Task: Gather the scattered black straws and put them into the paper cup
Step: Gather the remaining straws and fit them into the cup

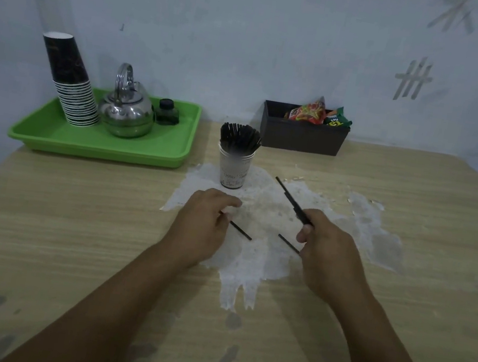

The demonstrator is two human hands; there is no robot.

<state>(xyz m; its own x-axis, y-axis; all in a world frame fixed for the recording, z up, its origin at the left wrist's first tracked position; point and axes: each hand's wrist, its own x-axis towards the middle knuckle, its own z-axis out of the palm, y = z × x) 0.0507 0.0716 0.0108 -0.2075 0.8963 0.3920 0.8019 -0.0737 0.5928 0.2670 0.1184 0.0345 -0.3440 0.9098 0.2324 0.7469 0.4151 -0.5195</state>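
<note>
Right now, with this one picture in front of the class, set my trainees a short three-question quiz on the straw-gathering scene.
1. True or false: the paper cup already holds a bunch of black straws.
2. Which of the hands holds straws pointing up toward the cup: the left hand or the right hand?
3. Multiple choice: the steel kettle stands on
A. the green tray
B. the black box
C. bare table

Key
1. True.
2. The right hand; it grips the held straws, while the left one rests over the end of a straw on the table.
3. A.
</note>
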